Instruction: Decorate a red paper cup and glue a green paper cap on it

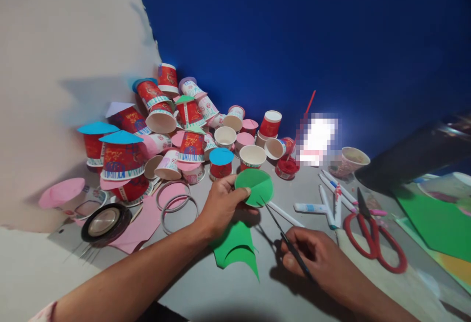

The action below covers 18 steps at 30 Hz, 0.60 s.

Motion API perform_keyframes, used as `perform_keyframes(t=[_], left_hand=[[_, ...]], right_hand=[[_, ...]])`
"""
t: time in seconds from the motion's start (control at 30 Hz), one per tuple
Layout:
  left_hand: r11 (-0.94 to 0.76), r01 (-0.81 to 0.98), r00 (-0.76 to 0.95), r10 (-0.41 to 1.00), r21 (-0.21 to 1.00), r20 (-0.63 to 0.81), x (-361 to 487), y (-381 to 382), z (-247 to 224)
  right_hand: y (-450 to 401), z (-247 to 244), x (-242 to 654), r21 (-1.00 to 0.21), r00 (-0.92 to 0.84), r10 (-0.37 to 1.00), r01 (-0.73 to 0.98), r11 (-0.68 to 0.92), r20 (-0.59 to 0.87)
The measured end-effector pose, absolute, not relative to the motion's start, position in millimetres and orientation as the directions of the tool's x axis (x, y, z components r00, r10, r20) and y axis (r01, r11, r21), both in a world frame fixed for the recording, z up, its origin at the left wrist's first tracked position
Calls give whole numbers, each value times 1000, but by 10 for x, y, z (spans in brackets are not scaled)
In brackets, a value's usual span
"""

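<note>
My left hand [226, 202] is closed on a green paper disc [262, 182], thumb on top and fingers underneath. A straight line, a crease or a cut, runs across the disc. In my right hand [309, 258] is a thin paintbrush-like tool [292, 248] with a black handle. Its narrow tip lies over the disc's lower edge; I cannot tell whether it touches. Below my left hand lies a green paper offcut [237, 248] with curved cut-outs. Just beyond the disc stand a white-rimmed paper cup [252, 157] and a red cup with a blue paper top [221, 158].
Many decorated cups [122, 155] are piled at the left against the wall. Two grey rings [180, 214], pink paper [138, 226] and a tape roll [105, 224] lie at left. Red-handled scissors [373, 238], markers [327, 207] and a red pot [287, 168] are on the right.
</note>
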State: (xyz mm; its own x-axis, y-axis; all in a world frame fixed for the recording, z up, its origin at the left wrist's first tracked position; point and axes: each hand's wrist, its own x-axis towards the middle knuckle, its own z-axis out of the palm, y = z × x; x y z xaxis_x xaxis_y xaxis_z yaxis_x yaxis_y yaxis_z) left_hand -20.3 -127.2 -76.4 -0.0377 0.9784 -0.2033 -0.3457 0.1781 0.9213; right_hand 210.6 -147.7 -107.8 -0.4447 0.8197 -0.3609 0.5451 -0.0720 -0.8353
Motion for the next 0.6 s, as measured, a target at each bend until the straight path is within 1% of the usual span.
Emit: perform_keyframes(t=[0.13,0.6], left_hand=[[226,-360,-6,970,905,-245,-180,-1306,-736],[221,-371,25,973,902,-228,-183,-1316,-688]], right_hand=[[-1459,-1076,2077,-836,-438,822,542,-82,-364],[-1439,-1086,2070,-830,-438,812,550,-97,-386]])
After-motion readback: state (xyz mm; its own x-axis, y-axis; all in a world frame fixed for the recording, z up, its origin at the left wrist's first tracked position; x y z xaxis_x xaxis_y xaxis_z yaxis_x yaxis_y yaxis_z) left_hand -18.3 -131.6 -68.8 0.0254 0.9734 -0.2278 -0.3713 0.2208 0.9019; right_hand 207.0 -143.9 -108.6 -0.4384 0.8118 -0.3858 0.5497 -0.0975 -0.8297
